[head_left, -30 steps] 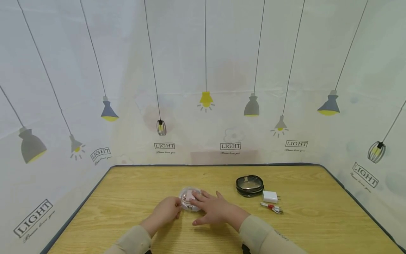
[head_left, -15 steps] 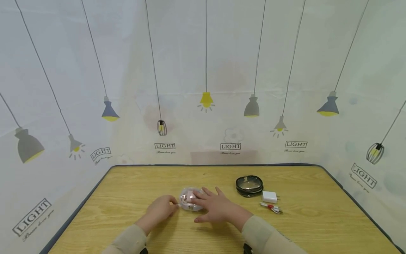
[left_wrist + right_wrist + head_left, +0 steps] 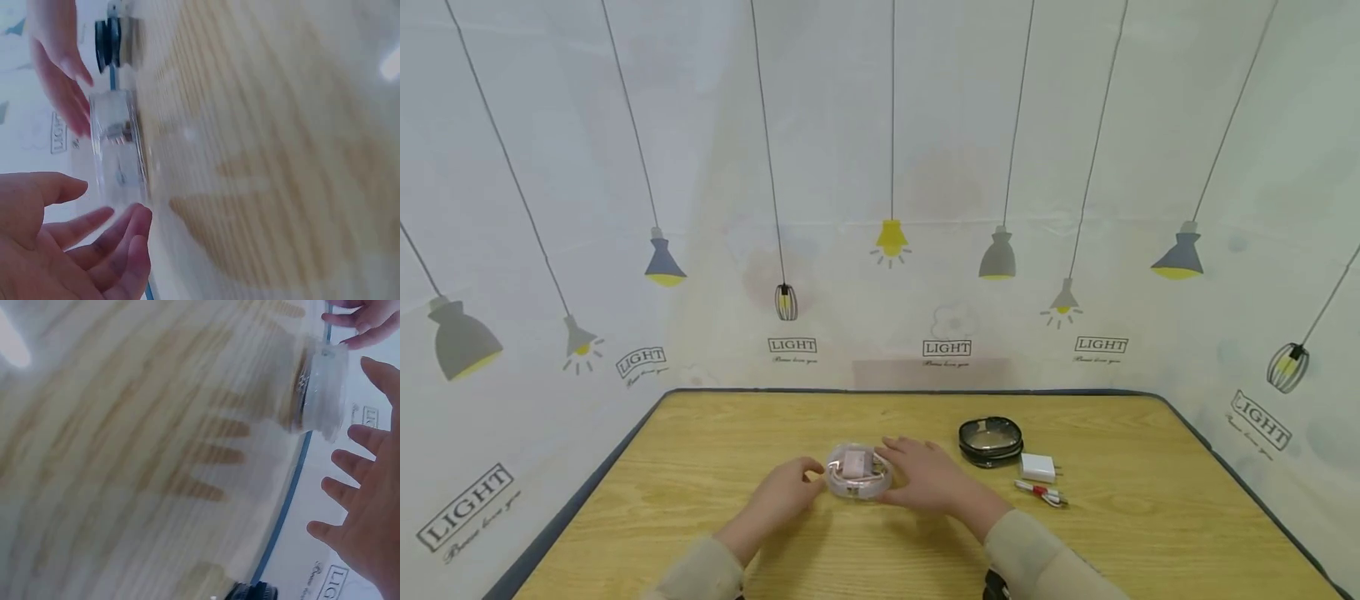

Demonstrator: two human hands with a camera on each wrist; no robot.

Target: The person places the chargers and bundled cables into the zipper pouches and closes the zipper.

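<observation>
A round clear case [image 3: 858, 492] lies on the table between the two hands, with a pale pink charger block [image 3: 858, 464] and a coiled white cable visible inside. At its left side is my left hand [image 3: 786, 493], fingers loosely bent and fingertips right at the rim; in the left wrist view nothing sits between thumb and fingers. My right hand [image 3: 928, 477] is spread along the case's right side, thumb near the front edge. The right wrist view shows that hand's fingers apart, beside the clear case [image 3: 328, 387], holding nothing.
To the right stands a round clear case with black trim [image 3: 990, 442]. In front of it lie a white charger plug [image 3: 1037, 467] and a short white cable with a red band [image 3: 1042, 492]. A printed cloth wall [image 3: 880, 300] rises behind the wooden table [image 3: 737, 425].
My left hand has let go of the case's left edge, having drawn slightly left. The right hand has slid off the case's top to its right side, uncovering the pink charger.
</observation>
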